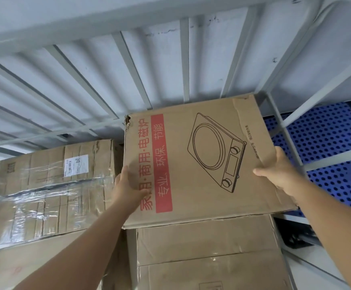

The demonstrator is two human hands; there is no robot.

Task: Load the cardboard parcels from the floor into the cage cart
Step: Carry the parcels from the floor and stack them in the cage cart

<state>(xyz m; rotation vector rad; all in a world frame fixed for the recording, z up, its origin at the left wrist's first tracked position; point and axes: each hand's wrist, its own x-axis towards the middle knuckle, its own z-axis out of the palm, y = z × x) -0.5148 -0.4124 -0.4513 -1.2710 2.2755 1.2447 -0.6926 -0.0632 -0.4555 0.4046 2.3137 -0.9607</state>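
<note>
A flat cardboard parcel with a red strip of printed characters and a line drawing of a cooktop lies on top of a plain cardboard box inside the grey cage cart. My left hand grips the parcel's left edge, thumb on its top face. My right hand grips its right edge, thumb on top. To the left sits a taped cardboard box with a white label.
Grey bars of the cart's back wall rise behind the boxes. A grey upright post stands right of the parcel. Beyond it lies a blue perforated plastic pallet with white paper on it.
</note>
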